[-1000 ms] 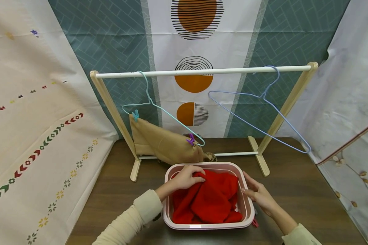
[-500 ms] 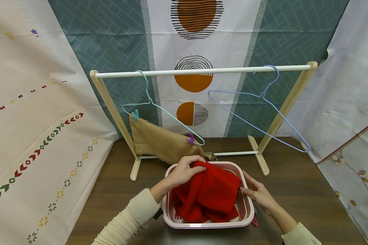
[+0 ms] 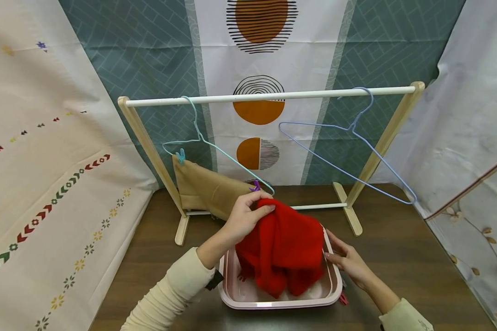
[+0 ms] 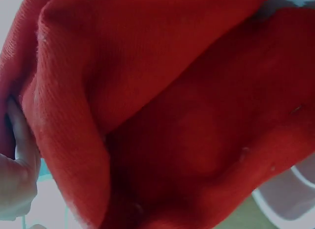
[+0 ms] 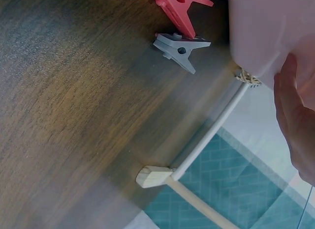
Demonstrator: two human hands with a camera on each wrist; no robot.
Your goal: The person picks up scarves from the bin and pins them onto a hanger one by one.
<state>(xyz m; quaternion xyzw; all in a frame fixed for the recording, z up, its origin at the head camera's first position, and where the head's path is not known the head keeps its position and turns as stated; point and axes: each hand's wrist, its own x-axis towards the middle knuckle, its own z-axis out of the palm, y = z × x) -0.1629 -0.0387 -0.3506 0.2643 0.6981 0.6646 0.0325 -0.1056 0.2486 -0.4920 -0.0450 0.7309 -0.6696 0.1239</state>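
Observation:
My left hand (image 3: 244, 218) pinches a red fringed scarf (image 3: 290, 248) by its upper edge, thumb in front. The scarf is raised in loose folds, its lower end hanging inside a pale pink plastic basin (image 3: 248, 304). Red knit fills most of the left wrist view, where part of the hand (image 4: 19, 177) shows at the left edge. My right hand (image 3: 352, 264) holds the basin's right side, thumb at the rim. In the right wrist view its fingers (image 5: 288, 86) lie along the outer wall.
Behind the basin stands a wooden rack with a white rail (image 3: 273, 96). A tan cloth (image 3: 207, 186) is clipped to a mint hanger (image 3: 228, 156). A blue hanger (image 3: 348, 128) hangs bare at right. Red (image 5: 179, 13) and grey (image 5: 179, 49) clothespins lie beside the basin.
My left hand has lifted the red scarf upward from the basin, baring more of its floor and covering part of the tan cloth. My right hand has stayed at the basin's side.

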